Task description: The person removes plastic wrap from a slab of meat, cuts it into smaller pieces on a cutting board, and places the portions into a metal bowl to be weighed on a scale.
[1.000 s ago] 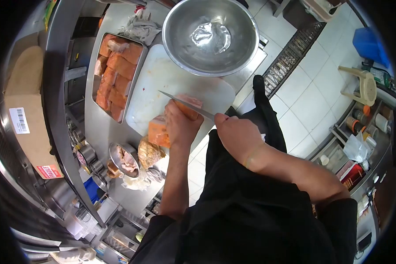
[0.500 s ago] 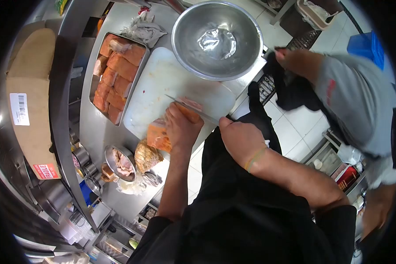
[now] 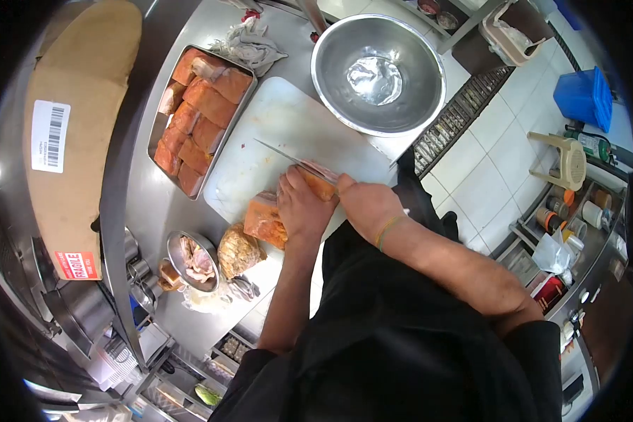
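My right hand is closed round the handle of a long knife, whose tip points to the far left. The blade lies along the far side of a block of orange-rinded meat. With fingers curled, my left hand holds that block down on the white cutting board. A second orange meat block sits just left of my left hand, at the board's near edge. Part of the meat is hidden under my fingers.
A metal tray of meat blocks stands left of the board. At the back is a large steel bowl. Nearer lie a small bowl with meat scraps, a bagged brown lump and a crumpled cloth. A cardboard box rests at far left.
The knife has moved closer to my left hand, along the meat block, and my right hand is nearer the left. The co-worker at right has left the view. The camera view has shifted.
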Tool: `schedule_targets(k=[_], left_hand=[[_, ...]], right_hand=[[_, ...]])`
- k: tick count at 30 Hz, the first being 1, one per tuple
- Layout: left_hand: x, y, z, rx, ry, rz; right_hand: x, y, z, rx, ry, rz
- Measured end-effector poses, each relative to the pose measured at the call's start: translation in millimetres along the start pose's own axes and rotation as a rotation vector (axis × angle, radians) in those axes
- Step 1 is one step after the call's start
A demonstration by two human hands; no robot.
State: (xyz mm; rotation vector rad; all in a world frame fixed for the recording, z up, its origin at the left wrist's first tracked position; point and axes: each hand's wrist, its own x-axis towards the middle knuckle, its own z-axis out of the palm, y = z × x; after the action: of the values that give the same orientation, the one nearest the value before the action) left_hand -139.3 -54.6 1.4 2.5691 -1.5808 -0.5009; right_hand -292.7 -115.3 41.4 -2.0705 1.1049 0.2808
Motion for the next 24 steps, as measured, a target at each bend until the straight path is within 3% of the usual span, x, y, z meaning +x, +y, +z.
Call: schedule_targets(k=[2, 5, 15, 24], left_hand=[[1, -2, 2, 0.024, -0.006, 0.0], [1, 2, -3, 0.028, -0.035, -0.022], [3, 0, -1, 0.063, 0.008, 0.003], [0, 1, -7, 0.059, -0.011, -0.023]], right_hand=[[-20, -2, -15, 0.065, -0.07, 0.072], [-35, 9, 2, -0.073, 0.021, 0.037], [6, 9, 19, -0.031, 0.096, -0.034], [-43, 19, -4, -0.027, -0.047, 0.029]])
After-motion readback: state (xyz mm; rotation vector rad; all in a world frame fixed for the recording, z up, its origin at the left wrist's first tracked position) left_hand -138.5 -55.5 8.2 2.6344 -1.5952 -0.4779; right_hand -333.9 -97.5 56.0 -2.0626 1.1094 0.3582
